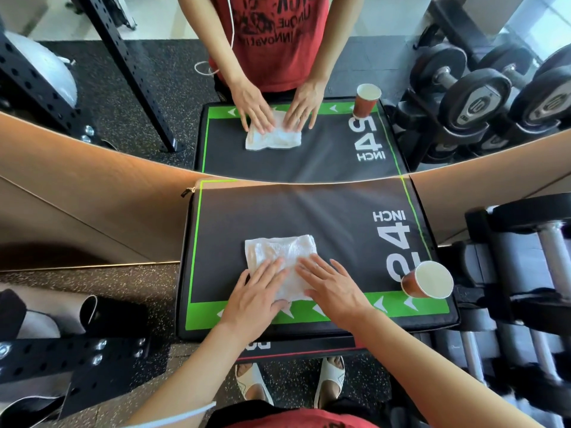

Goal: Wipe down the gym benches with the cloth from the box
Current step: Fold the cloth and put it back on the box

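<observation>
Lower left of frame: black perforated rack beam [61,359]. Centre: black padded desk [309,217] with green border, printed "24 INCH". White folded cloth [278,251] lying on desk, middle of frame. Left grip [256,301] released, fingers flat, pressing cloth's near left part. Right grip [330,285] released, fingers flat, on cloth's right edge. Right: paper cup [428,281], upright, on desk's near corner. Far right: dumbbell rack [525,273].

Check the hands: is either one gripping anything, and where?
Nothing is gripped. The left hand and right hand lie flat, fingers straight, pressing the near half of the white cloth against the black plyo box top.
</observation>
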